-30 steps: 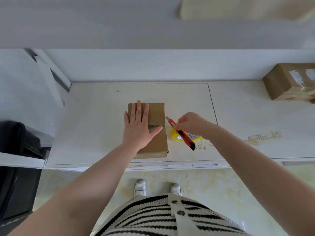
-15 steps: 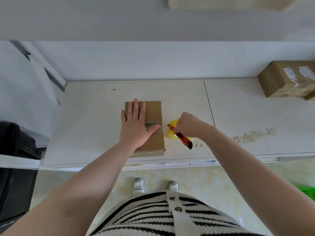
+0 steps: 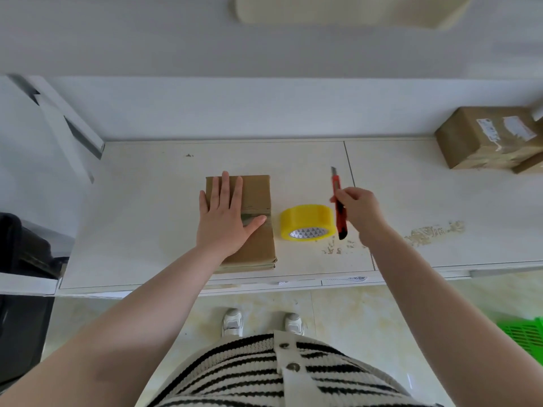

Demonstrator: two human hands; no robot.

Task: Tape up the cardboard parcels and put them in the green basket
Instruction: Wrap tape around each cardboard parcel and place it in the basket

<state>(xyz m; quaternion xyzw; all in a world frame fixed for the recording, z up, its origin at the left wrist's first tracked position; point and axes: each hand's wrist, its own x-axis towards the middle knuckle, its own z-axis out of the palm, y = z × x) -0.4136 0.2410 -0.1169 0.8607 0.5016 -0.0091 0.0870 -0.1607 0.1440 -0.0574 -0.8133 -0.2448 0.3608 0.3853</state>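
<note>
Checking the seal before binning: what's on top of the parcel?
The left hand lies flat on the cardboard parcel, thumb on a tape strip across it. The tape under the palm is hidden.

1. A small packing or parcel-handling corner is suggested, indoors, in a plain room rather than a warehouse.
2. A long white worktop (image 3: 147,218) is set against a bare white wall, its surface scuffed and marked with tape residue (image 3: 432,232).
3. Packing supplies are laid out on it: a flat cardboard parcel (image 3: 255,230), a roll of yellow tape (image 3: 307,220) and a red utility knife (image 3: 340,218).
4. More taped boxes with shipping labels (image 3: 487,136) are stacked at the far right.
5. A green plastic basket (image 3: 526,336) is seen on the pale tiled floor (image 3: 352,312).
</note>
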